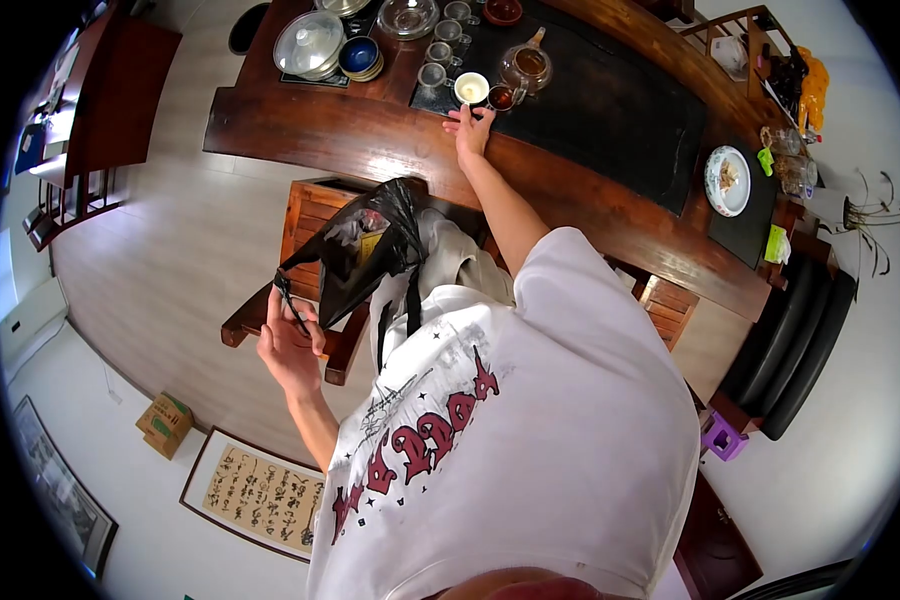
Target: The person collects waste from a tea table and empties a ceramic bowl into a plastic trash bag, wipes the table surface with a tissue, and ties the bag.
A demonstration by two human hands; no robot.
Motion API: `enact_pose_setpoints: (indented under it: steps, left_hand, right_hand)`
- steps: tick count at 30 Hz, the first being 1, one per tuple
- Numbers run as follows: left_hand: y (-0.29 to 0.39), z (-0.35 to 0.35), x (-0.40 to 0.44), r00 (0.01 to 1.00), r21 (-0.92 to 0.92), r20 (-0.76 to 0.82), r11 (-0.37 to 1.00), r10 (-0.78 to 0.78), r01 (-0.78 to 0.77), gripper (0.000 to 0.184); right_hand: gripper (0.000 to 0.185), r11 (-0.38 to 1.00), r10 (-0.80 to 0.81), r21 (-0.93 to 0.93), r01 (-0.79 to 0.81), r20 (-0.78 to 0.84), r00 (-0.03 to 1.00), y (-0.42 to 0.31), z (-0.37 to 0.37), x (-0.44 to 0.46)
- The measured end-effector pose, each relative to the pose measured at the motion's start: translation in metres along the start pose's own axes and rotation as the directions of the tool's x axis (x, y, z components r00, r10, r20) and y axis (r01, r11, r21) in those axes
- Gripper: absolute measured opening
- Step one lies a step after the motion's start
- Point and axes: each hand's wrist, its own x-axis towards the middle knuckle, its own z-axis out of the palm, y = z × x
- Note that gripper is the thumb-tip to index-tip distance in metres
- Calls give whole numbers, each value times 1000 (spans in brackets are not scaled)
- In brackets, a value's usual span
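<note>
Near nine o'clock, left hand (292,350) hooks black bag (400,225) with bent fingers, seemingly for keeping it open; at twelve, right hand (469,133) meets white cup (471,88), pinch unclear.

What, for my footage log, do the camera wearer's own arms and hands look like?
The right arm has a short, loose white sleeve; both forearms are bare. The left hand and right hand are ungloved, with no watch visible at either wrist.
</note>
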Motion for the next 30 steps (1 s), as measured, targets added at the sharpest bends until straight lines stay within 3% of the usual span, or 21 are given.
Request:
enact_pose_setpoints:
  steps: [2,3,5,8,9,12,13,17,30]
  left_hand:
    - [-1,4,0,1000,-1,-25,1000,2,-2,85]
    - [0,6,0,999,0,-36,1000,1,-1,86]
    - [1,9,3,1000,3,-18,1000,6,-5,86]
    - [-1,9,6,1000,4,-4,1000,1,-1,84]
    - [-2,9,7,1000,4,-1,1000,-3,3,84]
    - [-3,12,9,1000,25,5,1000,-17,16,83]
    - [-4,12,8,1000,35,6,999,-25,25,83]
    - [-2,15,10,999,61,16,997,-38,37,84]
    - [0,17,10,999,91,34,996,-3,0,84]
  right_hand:
    - [25,994,-22,-110,14,-73,997,-13,-5,-8]
    - [27,950,-192,-283,133,-193,962,-11,-12,-5]
    - [33,735,-546,-626,260,-319,775,10,-30,10]
    - [34,794,-449,-568,218,-306,839,31,-54,29]
    - [28,943,-194,-316,106,-262,945,17,-53,23]
    - [21,975,-42,-222,9,-142,989,1,-52,23]
    - [18,977,-70,-208,44,-121,990,1,-50,24]
    - [22,995,86,-48,-85,20,996,-10,-48,25]
    - [26,993,-10,-118,23,109,994,-14,-67,-17]
